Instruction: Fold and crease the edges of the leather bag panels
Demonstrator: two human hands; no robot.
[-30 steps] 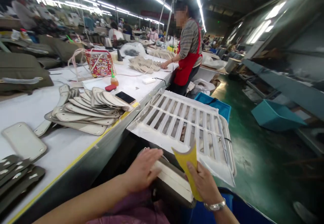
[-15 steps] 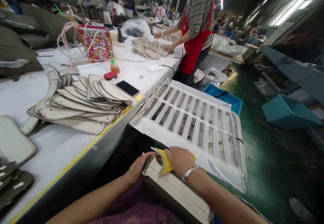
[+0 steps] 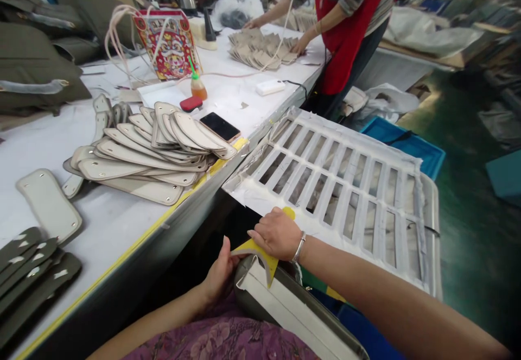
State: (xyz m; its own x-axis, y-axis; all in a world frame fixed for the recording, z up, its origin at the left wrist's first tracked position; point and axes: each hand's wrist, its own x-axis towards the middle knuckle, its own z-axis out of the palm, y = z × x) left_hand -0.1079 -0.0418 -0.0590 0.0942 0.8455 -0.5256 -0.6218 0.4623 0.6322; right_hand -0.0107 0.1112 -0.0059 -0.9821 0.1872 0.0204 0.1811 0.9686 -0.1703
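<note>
Right hand (image 3: 277,234) is pressing a yellow scraper (image 3: 260,255) w/ fingers curled & pinching its top edge, blade tip resting on the white face of an olive-edged panel (image 3: 285,308) lying across the lap at 6 o'clock. Left hand (image 3: 220,276) is gripping the panel's rounded end from the 9 o'clock side, thumb up against the edge, other fingers hidden underneath. White slatted rack (image 3: 337,181) is sitting just beyond the hands at 1 o'clock, leaning off the table edge (image 3: 134,240). Long white worktable is running to 11 o'clock, carrying a fan of beige cut pieces (image 3: 138,156), a phone (image 3: 220,126), an orange glue bottle (image 3: 198,88) & a patterned bag (image 3: 169,42). At 12 o'clock a co-worker in a red apron (image 3: 345,29) is handling a stack of pieces. Green factory floor (image 3: 468,186) & a blue bin (image 3: 407,145) are showing at 2 o'clock.
</note>
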